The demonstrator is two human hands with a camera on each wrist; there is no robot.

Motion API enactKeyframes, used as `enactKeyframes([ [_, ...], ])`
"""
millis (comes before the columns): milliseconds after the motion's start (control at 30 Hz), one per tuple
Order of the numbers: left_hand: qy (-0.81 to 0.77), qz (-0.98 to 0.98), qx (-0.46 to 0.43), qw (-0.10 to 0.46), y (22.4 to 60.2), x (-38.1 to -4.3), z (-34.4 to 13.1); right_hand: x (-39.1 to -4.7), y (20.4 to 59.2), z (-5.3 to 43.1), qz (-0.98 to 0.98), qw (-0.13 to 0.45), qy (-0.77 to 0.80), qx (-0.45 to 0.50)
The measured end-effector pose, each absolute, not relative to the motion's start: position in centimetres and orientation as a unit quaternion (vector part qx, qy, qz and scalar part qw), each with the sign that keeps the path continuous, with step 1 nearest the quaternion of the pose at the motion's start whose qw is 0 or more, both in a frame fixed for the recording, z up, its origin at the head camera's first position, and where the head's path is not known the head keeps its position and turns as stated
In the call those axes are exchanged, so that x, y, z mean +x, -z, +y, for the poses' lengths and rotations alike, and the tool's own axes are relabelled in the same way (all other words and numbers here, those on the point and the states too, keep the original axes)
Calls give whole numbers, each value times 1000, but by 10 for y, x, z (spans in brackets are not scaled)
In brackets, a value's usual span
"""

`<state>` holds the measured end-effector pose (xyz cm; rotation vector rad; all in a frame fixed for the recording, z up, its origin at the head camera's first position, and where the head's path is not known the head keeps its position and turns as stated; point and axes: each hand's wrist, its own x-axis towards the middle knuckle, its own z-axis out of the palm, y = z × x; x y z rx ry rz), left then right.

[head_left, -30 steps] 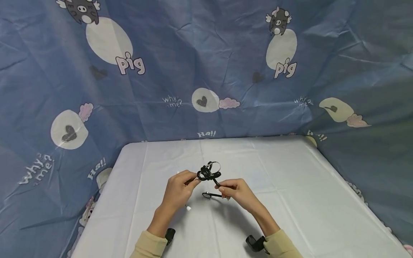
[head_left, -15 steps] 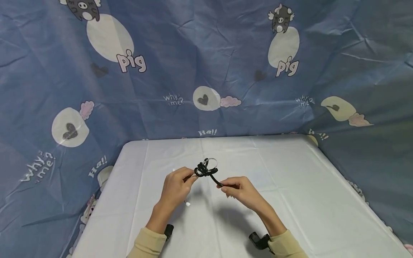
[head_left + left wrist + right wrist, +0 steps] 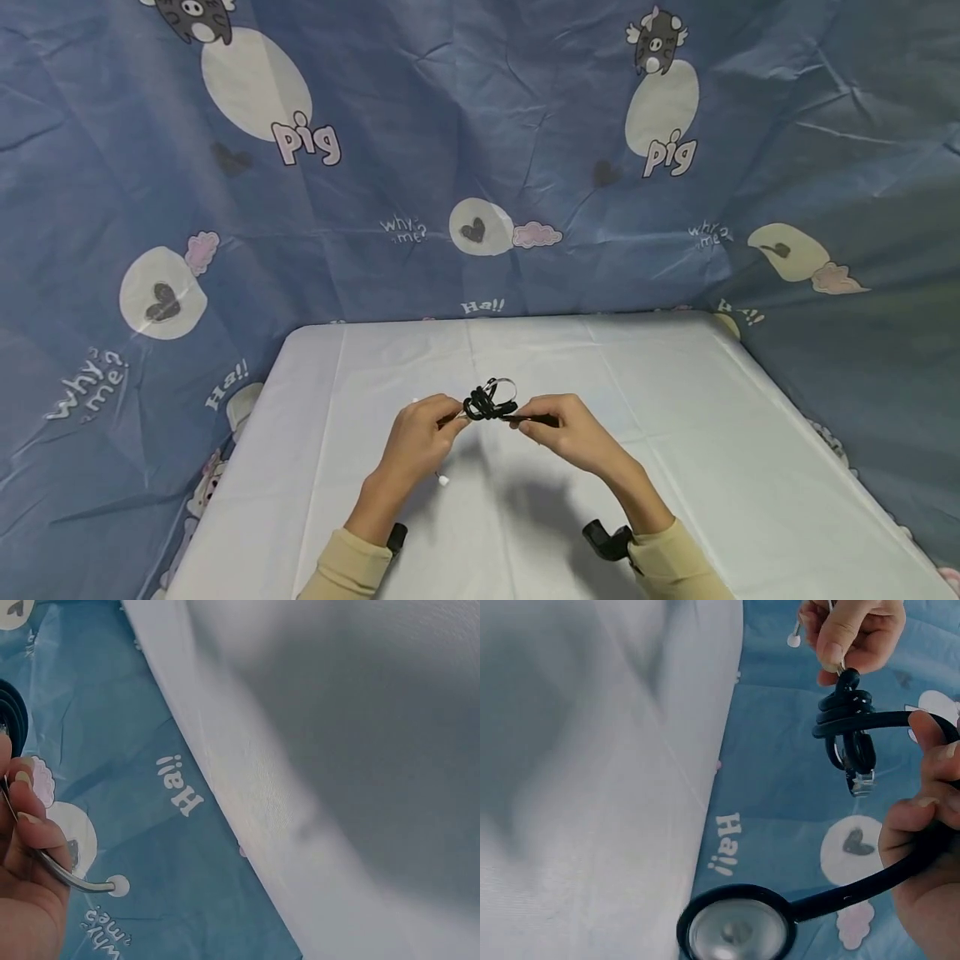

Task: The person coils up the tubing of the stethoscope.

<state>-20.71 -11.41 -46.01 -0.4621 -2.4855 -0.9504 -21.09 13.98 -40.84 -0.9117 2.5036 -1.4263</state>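
Note:
A stethoscope (image 3: 489, 407) is held up over the white table, its black tubing wound in several turns about its own middle. My left hand (image 3: 420, 435) pinches the metal ear tubes (image 3: 75, 881). A white ear tip (image 3: 118, 886) pokes out past the fingers in the left wrist view. My right hand (image 3: 570, 429) grips the loose length of tubing (image 3: 889, 720) close to the coil. Below that hand the round chest piece (image 3: 736, 930) hangs in the right wrist view; the head view hides it. A clear loop (image 3: 506, 385) stands up from the bundle.
The white-covered table (image 3: 637, 500) extends beneath both hands. Behind and beside it hangs a blue cloth (image 3: 375, 167) printed with pigs and words. A black wrist camera (image 3: 606, 542) sits at the right wrist.
My right hand, first lower, then drawn away from the coil with the tubing, has moved up and in beside it. The chest piece has gone from the head view. The left hand barely shifted.

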Motion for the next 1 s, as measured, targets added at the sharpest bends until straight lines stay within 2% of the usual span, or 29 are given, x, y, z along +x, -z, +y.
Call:
enactKeyframes([
  [233, 323, -897, -209, 217, 457, -206, -112, -220, 397, 133, 837, 24, 440, -323],
  [600, 369, -875, -278, 144, 454, -204, -111, -241, 387, 126, 833, 34, 425, -352],
  [1000, 390, -854, -308, 157, 461, -204, -108, -263, 397, 126, 829, 45, 471, -300],
])
